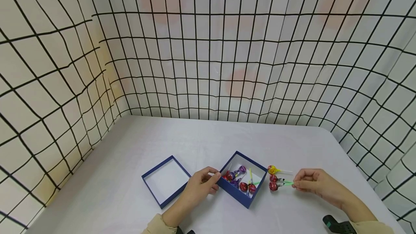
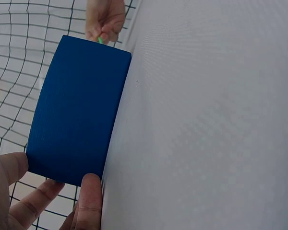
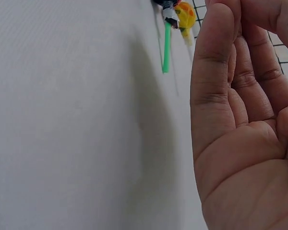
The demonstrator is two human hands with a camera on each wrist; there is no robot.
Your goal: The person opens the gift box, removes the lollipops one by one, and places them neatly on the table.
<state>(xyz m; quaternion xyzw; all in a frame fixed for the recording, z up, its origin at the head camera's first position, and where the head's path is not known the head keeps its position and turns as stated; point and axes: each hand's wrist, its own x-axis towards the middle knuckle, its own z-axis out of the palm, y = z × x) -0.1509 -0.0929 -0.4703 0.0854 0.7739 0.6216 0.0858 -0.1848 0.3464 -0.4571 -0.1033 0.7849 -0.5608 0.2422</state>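
Observation:
In the head view my left hand point(image 1: 200, 184) grips the near-left corner of an open blue box point(image 1: 238, 198). The left wrist view shows thumb and fingers at the edges of the box's blue side point(image 2: 79, 110). Several wrapped lollipops point(image 1: 243, 186) lie inside it. My right hand point(image 1: 316, 184), right of the box, has thumb and index finger pinched at the end of a green stick, part of a red-wrapped lollipop point(image 1: 273, 186). Beside it are another red lollipop point(image 1: 273, 178) and a yellow one point(image 1: 272, 169). The right wrist view leaves the pinching fingertips at its top edge.
A blue-rimmed box lid point(image 1: 166, 183) lies inside-up left of my left hand, with the forearm alongside. A white cloth covers the table point(image 1: 201, 136). Black netting point(image 1: 208, 60) rises around its back and sides. A dark device point(image 1: 339, 225) sits by the right wrist.

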